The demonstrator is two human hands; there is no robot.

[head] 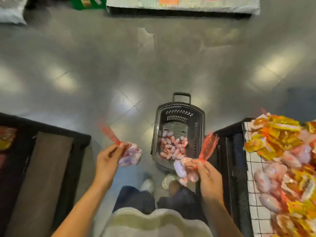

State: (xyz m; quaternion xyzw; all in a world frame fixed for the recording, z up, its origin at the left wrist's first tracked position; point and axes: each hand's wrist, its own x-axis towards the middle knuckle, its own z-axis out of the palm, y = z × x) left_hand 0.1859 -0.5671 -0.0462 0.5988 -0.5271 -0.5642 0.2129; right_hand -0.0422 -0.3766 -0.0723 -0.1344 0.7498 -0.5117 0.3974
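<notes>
1. The left hand [109, 156], lower centre-left of the frame, pinches the tied neck of a red net bag. This is the left bag [130, 155]. The fingers are curled round the knot, the pale pinkish load hangs just right of the fingertips, and the loose net tail fans up and left.
2. The right hand [207, 178], lower centre-right, grips the right bag [186, 170] the same way at its neck. Its load hangs left of the fingers and the tail flares upward.
3. Both bags are held in the air, well apart. What fills them is too blurred to name.
4. The basket [203, 127], dark plastic, stands on the floor [119, 65] at centre, just beyond the hands and between the two bags, with its handle at the far end. A heap [172, 146] of similar pink lumps lies in its near half.
5. Pale shoes [147, 184] and dark trousers [136, 199] show at the bottom, between the arms.
6. At the right edge, a wire-grid bin [250, 177] holds a pile [282, 151] of such bags with yellow labels — badly blurred.
7. A black stand [51, 168] fills the lower left, and grey glossy tiles spread across the upper frame.
</notes>
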